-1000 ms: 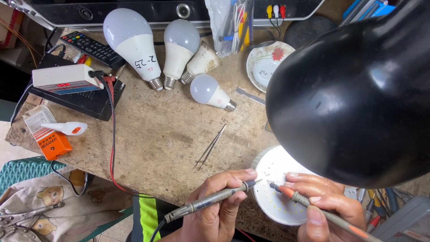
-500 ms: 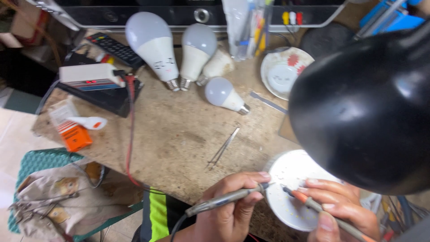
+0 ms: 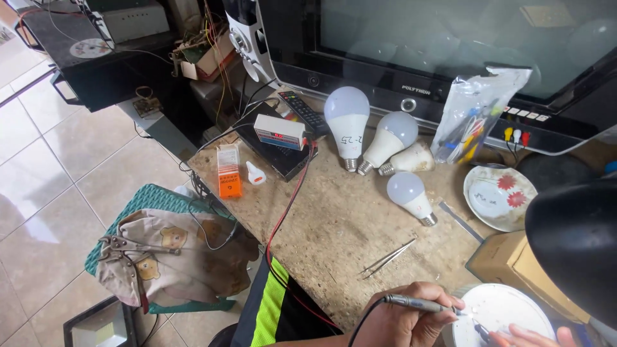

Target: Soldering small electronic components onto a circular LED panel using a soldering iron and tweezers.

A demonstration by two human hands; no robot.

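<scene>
My left hand [image 3: 402,319] grips a soldering iron [image 3: 421,303] like a pen, its tip touching a round white circuit plate [image 3: 498,313] at the bottom right. Only the fingers of my right hand [image 3: 536,337] show at the lower edge; they hold a thin probe-like tool [image 3: 483,331] against the same plate. The black dome of a desk lamp [image 3: 575,247] hangs over the plate and hides its right side. Metal tweezers [image 3: 387,259] lie on the worn table just above my left hand.
Several white light bulbs [image 3: 379,144] lie near a large television [image 3: 450,45]. A flowered plate [image 3: 498,196], a bag of small parts [image 3: 472,119], a cardboard box [image 3: 514,263], a remote [image 3: 303,110], a meter box [image 3: 278,132] with red and black leads, an orange packet [image 3: 229,178], and a cloth-covered stool with pliers [image 3: 154,257] surround the table.
The view has swung up and to the left, bringing the television, floor and stool into sight. Both hands stay on the white plate with their tools.
</scene>
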